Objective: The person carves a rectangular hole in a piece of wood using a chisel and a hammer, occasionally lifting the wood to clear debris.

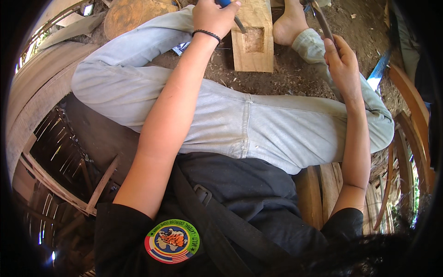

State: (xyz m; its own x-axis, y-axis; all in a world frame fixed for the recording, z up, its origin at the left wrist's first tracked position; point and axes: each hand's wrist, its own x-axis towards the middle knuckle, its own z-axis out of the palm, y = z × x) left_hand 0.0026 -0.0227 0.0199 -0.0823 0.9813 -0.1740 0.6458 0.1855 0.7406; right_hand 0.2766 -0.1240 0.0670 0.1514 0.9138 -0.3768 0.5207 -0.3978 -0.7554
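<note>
1. Two bare hands were in view, both raised toward the upper edge of the frame, above the person's folded legs in pale grey trousers (pixel 258 124).
2. The left hand (pixel 213 17) was clenched round a blue-handled chisel (pixel 230 11); a dark cord bracelet (pixel 206 33) sat at the wrist. The chisel's metal blade pointed down and right onto the wooden block.
3. The wooden block (pixel 253 41), a pale rectangular plank, lay on the dirt ground (pixel 286 76) just beyond the knees. A square recess (pixel 254 39) had been cut into its face, and the chisel tip rested at the recess's upper left edge.
4. The right hand (pixel 342 62) was closed round the wooden handle of a striking tool (pixel 321 21), held up and well to the right of the block (its head ran off the top edge and could not be identified).
5. A bare foot (pixel 288 23) rested against the block's right side.
6. Labels: one round embroidered patch (pixel 172 241), green-rimmed with a blue centre and an orange figure, sat on the black shirt at lower left. A crumpled silvery wrapper (pixel 181 47) lay on the ground beside the left thigh.
7. Surroundings: curved timber planks (pixel 32 92) at left, slatted boards (pixel 323 194) beneath the seat, a blue strip (pixel 379 69) at right.
</note>
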